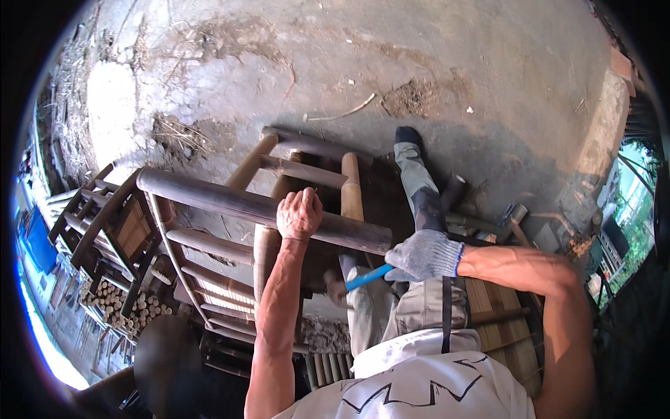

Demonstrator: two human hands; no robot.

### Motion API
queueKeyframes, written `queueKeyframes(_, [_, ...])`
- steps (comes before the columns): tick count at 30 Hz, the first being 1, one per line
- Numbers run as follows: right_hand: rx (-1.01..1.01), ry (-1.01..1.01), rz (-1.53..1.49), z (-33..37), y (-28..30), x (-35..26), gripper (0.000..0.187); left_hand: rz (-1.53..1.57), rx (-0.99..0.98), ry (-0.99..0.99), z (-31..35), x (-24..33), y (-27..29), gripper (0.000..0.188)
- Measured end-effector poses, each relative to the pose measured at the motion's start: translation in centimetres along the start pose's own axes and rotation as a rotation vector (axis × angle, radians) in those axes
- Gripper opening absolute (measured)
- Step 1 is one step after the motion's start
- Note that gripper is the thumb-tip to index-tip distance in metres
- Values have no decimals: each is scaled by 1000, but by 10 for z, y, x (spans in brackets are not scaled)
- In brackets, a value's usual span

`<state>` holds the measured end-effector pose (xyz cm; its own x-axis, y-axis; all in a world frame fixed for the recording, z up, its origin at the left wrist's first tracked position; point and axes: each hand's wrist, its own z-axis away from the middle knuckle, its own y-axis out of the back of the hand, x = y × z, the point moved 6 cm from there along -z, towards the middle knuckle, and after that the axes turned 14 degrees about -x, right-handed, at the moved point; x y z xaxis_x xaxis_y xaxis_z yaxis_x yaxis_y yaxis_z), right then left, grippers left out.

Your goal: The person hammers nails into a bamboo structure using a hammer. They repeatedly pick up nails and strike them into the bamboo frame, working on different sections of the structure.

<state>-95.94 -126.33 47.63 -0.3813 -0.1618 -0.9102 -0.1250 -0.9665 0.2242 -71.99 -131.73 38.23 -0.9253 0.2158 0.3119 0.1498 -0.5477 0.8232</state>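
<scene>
At left, stacked poles, bamboo frame, left fingers gripping dark rail, right fingers around blue handle

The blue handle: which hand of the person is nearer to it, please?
Right. The gloved right hand holds the blue handle near its end; the bare left hand is apart from it, closed over the dark bamboo rail.

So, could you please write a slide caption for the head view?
Bare left hand on a dark bamboo rail, gloved right hand holding a blue-handled tool.
</scene>
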Motion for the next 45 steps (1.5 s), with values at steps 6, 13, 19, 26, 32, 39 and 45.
queueKeyframes(6, [-203,-154,286,-10,5,57,42,-19,-24,-7,-11,5,-2,11])
queueKeyframes(13, [-97,119,117,-25,13,33,46,-34,-41,24,-9,2,1,11])
queueKeyframes(19, [-257,-64,111,-33,25,38,47,-24,-57,44,-8,-2,-5,11])
queueKeyframes(26, [-149,-174,90,-31,24,83,45,-61,-48,45,-9,2,-4,13])
queueKeyframes(32, [529,-466,-1001,16,-2,84,19,467,-97,229,-15,47,-3,10])
queueKeyframes(39, [562,-735,-1575,55,-18,68,20,553,-631,208,-6,192,11,17])
queueKeyframes(45, [569,-820,-1866,74,-42,55,25,838,-645,251,0,198,21,13])
